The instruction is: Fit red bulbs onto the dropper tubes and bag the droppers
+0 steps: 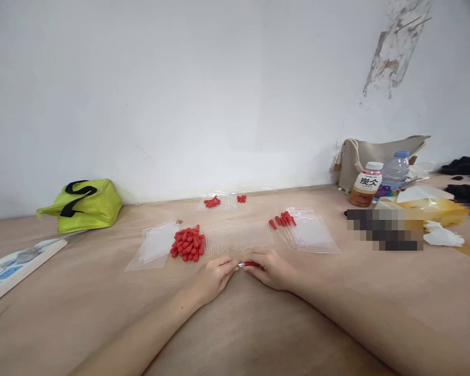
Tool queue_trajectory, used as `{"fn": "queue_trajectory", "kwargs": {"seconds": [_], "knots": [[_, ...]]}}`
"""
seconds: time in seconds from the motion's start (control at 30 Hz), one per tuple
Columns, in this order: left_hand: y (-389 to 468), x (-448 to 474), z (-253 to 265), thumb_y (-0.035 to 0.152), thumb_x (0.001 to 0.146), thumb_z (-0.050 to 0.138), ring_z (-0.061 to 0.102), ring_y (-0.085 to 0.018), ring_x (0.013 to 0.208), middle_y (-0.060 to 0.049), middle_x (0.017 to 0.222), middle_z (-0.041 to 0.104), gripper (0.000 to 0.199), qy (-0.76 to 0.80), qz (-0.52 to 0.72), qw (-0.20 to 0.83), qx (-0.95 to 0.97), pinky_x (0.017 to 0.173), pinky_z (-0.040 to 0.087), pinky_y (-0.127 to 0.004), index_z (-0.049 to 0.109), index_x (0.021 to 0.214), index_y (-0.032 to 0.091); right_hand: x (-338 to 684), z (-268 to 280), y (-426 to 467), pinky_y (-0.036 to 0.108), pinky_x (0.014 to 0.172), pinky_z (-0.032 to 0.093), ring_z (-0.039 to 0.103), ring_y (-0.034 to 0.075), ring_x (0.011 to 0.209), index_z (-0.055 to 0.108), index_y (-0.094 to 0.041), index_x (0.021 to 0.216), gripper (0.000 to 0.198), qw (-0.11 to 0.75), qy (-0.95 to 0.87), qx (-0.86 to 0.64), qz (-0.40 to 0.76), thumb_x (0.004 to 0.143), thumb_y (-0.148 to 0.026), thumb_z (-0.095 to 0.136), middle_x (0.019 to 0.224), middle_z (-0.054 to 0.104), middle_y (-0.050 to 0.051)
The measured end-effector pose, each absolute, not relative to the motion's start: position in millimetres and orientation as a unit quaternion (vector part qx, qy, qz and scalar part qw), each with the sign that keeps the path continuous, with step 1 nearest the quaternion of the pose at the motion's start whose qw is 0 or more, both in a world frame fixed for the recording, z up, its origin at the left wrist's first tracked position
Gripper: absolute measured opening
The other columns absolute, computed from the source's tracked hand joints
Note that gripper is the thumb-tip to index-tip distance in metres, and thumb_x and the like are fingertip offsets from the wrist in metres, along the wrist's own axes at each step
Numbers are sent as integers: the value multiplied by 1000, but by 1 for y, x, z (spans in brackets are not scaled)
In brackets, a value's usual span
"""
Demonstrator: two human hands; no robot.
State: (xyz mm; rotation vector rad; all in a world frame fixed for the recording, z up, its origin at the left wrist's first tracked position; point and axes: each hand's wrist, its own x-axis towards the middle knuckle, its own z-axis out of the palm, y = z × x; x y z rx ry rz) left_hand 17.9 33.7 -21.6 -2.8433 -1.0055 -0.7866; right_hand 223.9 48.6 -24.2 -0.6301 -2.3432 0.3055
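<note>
In front of me, my right hand (272, 269) is closed on a red rubber bulb (253, 264). A short shiny piece, seemingly the end of a glass tube (241, 265), shows at the bulb's left end. My left hand (217, 274) pinches at that shiny end; most of the tube is hidden by the fingers. Beyond both hands lies a row of thin clear glass tubes (238, 236). Left of it is a pile of red rubber bulbs (188, 245). To the right, several droppers with red bulbs (285, 219) lie on clear plastic bags (317, 235).
More clear bags (156, 243) lie left of the pile. Bagged droppers (227, 202) sit by the wall. A green pouch (90, 206) and power strip (27, 266) are left. A brown drink bottle (366, 185), water bottle (395, 169) and beige bag (348, 162) stand right.
</note>
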Motion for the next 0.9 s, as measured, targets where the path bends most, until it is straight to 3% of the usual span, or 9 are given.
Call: {"fn": "queue_trajectory", "kwargs": {"seconds": [0.13,0.3,0.47,0.53,0.63,0.77,0.9], "knots": [[34,17,-20,24,90,37,57,-15,73,-6,82,59,27,-339,-262,25,-903,64,47,-25,54,110,16,228,-23,53,25,72,44,56,14,78,62,-19,98,22,340,-898,-253,114,83,-24,46,82,62,6],[31,14,-21,21,90,35,57,-17,74,-7,83,58,27,-350,-246,40,-903,67,47,-28,55,108,15,232,-17,52,28,71,44,56,16,78,63,-20,95,22,329,-899,-262,121,83,-24,45,82,62,7],[28,18,-19,17,89,34,55,-16,79,-8,89,56,31,-340,-305,-2,-889,70,46,-28,49,116,15,219,-16,47,29,70,46,58,14,74,52,-20,97,25,482,-728,-315,373,74,-28,58,78,61,3],[26,23,-16,17,88,36,54,-15,72,-7,83,56,28,-352,-346,-30,-869,66,46,-26,53,110,15,208,-18,43,28,68,46,57,13,70,48,-20,89,29,532,-624,-316,476,68,-32,64,74,58,0],[24,28,-11,19,88,39,52,-13,62,-3,71,55,24,-376,-382,-67,-841,58,43,-23,60,98,15,190,-20,38,28,69,45,56,11,67,47,-19,82,30,560,-555,-303,535,65,-38,65,73,55,-1],[23,28,-9,16,87,39,55,-14,73,-5,83,59,28,-382,-381,-99,-836,66,45,-25,56,109,17,185,-7,52,27,65,44,52,11,63,48,-17,100,40,577,-568,-316,495,69,-42,57,72,53,-1],[22,24,-11,15,85,41,54,-16,88,-7,99,57,34,-380,-373,-87,-842,77,44,-29,49,117,19,223,24,99,25,63,40,51,12,63,44,-16,114,46,587,-633,-426,270,75,-41,49,69,53,-1]]}}
